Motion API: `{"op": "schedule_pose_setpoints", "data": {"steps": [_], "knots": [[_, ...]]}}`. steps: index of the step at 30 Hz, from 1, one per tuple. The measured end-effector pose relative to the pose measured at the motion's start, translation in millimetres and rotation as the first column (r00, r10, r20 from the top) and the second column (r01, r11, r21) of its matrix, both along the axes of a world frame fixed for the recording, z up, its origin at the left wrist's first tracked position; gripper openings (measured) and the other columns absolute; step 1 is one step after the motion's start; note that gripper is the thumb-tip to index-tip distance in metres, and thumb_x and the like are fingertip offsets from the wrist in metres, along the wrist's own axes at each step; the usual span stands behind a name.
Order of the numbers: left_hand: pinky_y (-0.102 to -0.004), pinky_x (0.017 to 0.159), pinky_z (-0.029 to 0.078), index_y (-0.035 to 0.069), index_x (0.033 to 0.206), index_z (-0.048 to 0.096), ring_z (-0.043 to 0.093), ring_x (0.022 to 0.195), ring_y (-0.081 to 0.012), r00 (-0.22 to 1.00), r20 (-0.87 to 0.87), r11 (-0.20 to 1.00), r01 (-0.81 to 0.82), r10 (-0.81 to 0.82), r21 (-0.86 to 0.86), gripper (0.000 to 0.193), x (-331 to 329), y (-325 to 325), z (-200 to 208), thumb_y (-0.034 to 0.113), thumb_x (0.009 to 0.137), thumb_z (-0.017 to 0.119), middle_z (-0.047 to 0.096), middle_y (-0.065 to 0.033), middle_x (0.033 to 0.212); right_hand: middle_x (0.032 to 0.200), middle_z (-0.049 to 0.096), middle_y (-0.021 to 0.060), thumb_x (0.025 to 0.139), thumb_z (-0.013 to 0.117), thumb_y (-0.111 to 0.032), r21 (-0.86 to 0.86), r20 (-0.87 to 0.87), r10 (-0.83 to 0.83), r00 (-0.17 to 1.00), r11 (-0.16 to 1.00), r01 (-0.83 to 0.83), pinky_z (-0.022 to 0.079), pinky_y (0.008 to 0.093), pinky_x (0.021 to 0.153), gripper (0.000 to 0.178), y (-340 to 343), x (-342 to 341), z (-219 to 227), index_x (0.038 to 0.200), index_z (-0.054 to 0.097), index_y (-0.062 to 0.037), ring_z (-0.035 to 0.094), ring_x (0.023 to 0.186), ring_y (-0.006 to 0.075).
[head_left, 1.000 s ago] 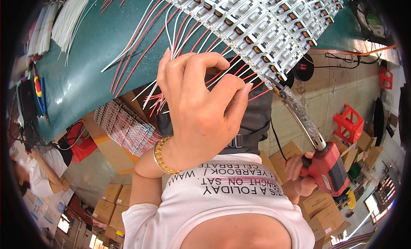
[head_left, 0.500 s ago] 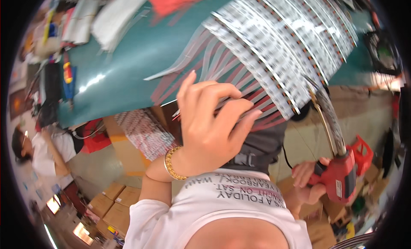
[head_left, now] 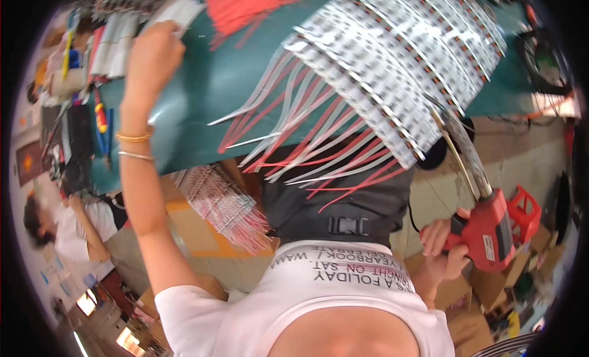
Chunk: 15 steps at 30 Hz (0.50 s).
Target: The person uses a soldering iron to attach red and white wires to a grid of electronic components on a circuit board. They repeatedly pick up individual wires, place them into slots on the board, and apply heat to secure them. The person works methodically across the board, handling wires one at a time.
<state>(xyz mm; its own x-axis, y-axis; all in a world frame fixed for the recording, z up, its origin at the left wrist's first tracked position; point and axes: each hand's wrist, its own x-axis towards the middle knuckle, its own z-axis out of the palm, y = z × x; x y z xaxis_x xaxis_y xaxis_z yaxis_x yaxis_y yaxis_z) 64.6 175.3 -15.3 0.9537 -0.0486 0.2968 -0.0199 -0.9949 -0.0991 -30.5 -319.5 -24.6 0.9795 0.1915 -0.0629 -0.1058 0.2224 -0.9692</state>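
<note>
On the green desk [head_left: 202, 81], head view: left hand [head_left: 153, 47] closed over a bundle of white strips [head_left: 144, 19] at the far edge. Right hand [head_left: 445, 249] grips a red soldering gun [head_left: 488, 234], off the desk's near edge, just beside rows of strip boards [head_left: 399, 56] with red and white leads.

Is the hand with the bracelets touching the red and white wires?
No, the left hand reaches up to the bundles at the green table's far corner, away from the red and white wires.

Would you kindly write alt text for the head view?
The left hand reaches to a white bundle at the far side of a green table; the right hand grips a red soldering gun beside rows of wired strips.
</note>
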Motion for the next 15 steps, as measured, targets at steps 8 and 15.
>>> {"op": "schedule_pose_setpoints", "data": {"steps": [8, 15], "knots": [[-0.036, 0.06, 0.045, 0.009, 0.087, 0.066, 0.06, 0.066, -0.0296, 0.943, 0.023, 0.943, -0.333, 0.333, -0.008, 0.014, -19.7, -11.6, 22.7, 0.02, 0.085, 0.057, 0.065, -0.0105, 0.075, 0.052, 0.042, -0.001, 0.09, 0.05, -0.042, 0.0, 0.09, 0.03, 0.995, 1.0, -0.03, 0.038, 0.0273, 0.048, 0.062, -0.5, 1.6, 0.0, 0.128, 0.032, 0.0044, 0.042, 0.042, 0.0118], [-0.0232, 0.07, 0.045, 0.002, 0.081, 0.066, 0.058, 0.065, -0.0135, 0.955, 0.16, 0.847, -0.136, 0.25, -0.513, 0.005, -53.1, -91.0, 48.7, 0.006, 0.08, 0.063, 0.065, -0.0048, 0.072, 0.052, 0.042, -0.0013, 0.09, 0.049, -0.044, -0.001, 0.095, 0.064, 0.993, 0.998, -0.064, 0.038, 0.0268, 0.047, 0.064, 4.2, 2.9, 1.4, 0.127, 0.032, 0.0048, 0.041, 0.041, 0.0114]]}}
